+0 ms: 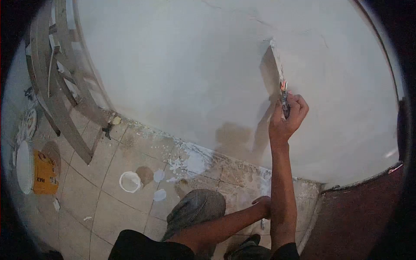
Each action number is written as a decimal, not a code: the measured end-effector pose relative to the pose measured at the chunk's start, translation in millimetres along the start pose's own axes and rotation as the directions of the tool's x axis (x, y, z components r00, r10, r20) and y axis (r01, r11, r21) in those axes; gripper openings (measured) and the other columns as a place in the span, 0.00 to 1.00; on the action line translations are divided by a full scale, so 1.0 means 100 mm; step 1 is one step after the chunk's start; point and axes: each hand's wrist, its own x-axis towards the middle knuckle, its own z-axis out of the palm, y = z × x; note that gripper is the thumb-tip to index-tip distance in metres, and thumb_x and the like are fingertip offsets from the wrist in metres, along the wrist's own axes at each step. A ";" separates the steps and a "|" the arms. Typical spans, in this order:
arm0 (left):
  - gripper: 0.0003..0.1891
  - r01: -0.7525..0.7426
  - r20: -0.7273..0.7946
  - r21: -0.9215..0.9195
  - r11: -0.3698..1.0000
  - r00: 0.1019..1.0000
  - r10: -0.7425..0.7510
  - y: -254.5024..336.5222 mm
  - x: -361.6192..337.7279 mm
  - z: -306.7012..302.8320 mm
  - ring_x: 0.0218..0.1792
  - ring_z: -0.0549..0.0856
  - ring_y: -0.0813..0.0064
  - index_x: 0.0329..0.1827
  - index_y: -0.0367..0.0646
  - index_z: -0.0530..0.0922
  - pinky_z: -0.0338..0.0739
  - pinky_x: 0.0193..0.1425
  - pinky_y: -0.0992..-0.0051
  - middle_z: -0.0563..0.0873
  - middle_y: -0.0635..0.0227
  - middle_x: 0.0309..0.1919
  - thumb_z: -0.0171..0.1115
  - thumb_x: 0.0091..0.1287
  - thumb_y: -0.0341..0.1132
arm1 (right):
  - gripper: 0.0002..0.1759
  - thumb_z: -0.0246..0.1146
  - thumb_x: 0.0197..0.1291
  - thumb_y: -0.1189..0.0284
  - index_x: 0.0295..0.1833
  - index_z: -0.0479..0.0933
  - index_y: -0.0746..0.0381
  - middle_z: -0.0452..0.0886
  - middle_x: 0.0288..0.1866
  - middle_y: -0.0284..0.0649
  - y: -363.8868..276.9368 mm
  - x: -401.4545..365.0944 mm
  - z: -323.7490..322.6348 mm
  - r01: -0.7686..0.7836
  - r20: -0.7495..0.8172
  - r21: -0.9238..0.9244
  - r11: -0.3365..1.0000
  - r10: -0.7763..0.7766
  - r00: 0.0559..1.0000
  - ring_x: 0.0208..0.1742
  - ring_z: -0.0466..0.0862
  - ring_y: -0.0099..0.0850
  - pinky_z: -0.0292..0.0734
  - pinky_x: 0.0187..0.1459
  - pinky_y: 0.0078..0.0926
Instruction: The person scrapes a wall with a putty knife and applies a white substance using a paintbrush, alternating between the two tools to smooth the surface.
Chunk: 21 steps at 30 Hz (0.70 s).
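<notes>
My right hand (291, 112) is closed around the handle of a putty knife (277, 63). The blade meets the white wall (186, 65) edge-on, its tip near a faint crack line, and casts a shadow to the left. Lower down, my left hand (261, 205) is beside my right forearm, which hides most of its fingers. A thin dark piece shows just below that hand, but I cannot make out what it is or whether the hand holds it.
White splatter (193, 160) marks the tiled floor (115, 208) along the wall's foot. A small white tub (130, 182) stands left of my knee. Farther left are an orange-and-white bucket (43, 173) and a wooden frame (58, 104). A dark red surface (364, 216) lies at right.
</notes>
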 end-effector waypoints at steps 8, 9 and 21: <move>0.19 -0.112 -0.302 0.061 0.992 0.945 0.126 -0.05 0.00 0.11 0.43 0.83 0.61 0.54 0.50 0.78 0.80 0.45 0.54 0.82 0.64 0.45 0.59 0.62 0.45 | 0.18 0.64 0.48 0.87 0.45 0.70 0.66 0.67 0.47 0.46 0.07 -0.21 -0.04 0.171 0.140 0.068 0.983 -0.179 0.974 0.47 0.71 0.39 0.71 0.45 0.33; 0.18 -0.125 -0.353 0.065 0.990 0.925 0.140 -0.03 -0.02 0.09 0.42 0.83 0.61 0.53 0.50 0.78 0.80 0.45 0.55 0.82 0.64 0.44 0.60 0.61 0.44 | 0.18 0.64 0.48 0.87 0.45 0.70 0.66 0.67 0.47 0.46 0.08 -0.19 -0.04 0.171 0.144 0.068 0.983 -0.180 0.973 0.47 0.71 0.39 0.71 0.45 0.33; 0.21 -0.054 -0.037 -0.008 0.999 0.998 0.054 -0.03 0.51 0.30 0.43 0.83 0.60 0.52 0.48 0.77 0.79 0.48 0.52 0.82 0.62 0.47 0.63 0.56 0.45 | 0.16 0.64 0.46 0.87 0.41 0.70 0.67 0.68 0.46 0.44 -0.02 0.12 0.04 0.223 0.321 0.028 0.974 -0.220 0.921 0.49 0.68 0.40 0.69 0.47 0.34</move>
